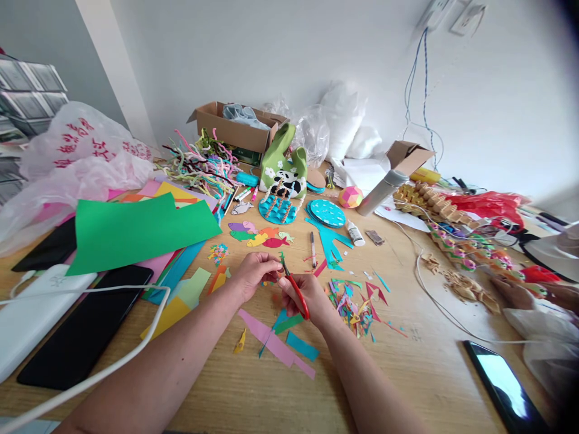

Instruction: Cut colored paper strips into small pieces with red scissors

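Note:
My right hand [310, 294] is closed around red-handled scissors [297, 290], blades pointing up and away from me. Close by on the left, my left hand [254, 274] pinches a small scrap of green paper [281, 256] at the blade tips; the fingers hide most of it. Beyond my hands lie several paper fish [262, 235] in different colours and a pen [313, 250]. Under my wrists are cut paper strips, among them a pink strip [271, 343] and a blue piece [302, 346]. Right of my right hand is a heap of coloured paper scraps [355, 307].
A large green sheet [140, 232] lies over coloured papers at left, near a white power bank [43, 319]. A glue bottle [355, 234], a metal flask [382, 191] and a panda bag [284, 169] stand farther back. Another person's hand [513, 294] is at right, beyond a phone [504, 386].

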`<state>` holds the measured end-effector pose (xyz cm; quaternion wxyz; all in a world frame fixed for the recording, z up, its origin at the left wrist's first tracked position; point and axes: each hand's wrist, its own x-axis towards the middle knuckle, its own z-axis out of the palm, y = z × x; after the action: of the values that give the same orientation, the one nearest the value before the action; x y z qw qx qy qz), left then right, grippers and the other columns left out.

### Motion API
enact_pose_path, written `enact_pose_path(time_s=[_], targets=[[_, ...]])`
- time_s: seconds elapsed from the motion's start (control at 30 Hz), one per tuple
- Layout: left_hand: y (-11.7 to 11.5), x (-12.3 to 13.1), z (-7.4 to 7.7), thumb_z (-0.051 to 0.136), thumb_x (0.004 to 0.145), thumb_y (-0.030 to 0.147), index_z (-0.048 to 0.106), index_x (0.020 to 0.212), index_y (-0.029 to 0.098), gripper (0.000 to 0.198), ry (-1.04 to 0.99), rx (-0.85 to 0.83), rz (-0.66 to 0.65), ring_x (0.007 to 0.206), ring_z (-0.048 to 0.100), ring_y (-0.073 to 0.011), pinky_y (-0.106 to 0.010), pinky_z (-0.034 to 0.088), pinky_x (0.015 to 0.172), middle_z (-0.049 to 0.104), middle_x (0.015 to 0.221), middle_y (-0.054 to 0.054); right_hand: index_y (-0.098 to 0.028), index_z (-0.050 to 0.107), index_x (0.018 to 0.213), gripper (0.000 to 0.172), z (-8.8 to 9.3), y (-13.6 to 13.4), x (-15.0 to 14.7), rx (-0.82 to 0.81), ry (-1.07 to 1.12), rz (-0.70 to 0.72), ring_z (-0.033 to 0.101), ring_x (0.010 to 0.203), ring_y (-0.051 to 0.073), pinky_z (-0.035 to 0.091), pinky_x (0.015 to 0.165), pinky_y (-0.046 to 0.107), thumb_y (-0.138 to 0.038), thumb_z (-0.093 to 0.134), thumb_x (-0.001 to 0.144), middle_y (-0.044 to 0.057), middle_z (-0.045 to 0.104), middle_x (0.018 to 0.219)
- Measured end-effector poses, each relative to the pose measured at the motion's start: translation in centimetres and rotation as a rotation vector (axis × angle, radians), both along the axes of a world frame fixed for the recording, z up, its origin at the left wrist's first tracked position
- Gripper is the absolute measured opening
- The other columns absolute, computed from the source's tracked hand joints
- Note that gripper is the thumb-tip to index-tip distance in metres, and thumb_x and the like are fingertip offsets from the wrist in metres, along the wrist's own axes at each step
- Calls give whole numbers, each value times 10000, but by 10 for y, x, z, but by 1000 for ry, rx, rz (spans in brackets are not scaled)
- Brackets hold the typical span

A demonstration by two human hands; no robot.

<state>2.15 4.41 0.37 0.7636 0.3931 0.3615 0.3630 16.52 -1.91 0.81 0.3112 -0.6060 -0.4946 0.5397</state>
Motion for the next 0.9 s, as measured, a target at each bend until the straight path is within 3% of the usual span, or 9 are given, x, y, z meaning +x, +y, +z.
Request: enact_pose_path(time_s=[0.9], targets=[[1, -2, 0, 731, 555, 245, 618, 598, 138, 161, 3, 14, -21, 533, 527, -94, -224, 364, 528, 603, 570, 2, -168, 531, 580, 470, -2, 1, 1, -28, 0, 6, 556, 356, 122, 358, 330, 193, -601, 689, 675, -3, 606, 464]])
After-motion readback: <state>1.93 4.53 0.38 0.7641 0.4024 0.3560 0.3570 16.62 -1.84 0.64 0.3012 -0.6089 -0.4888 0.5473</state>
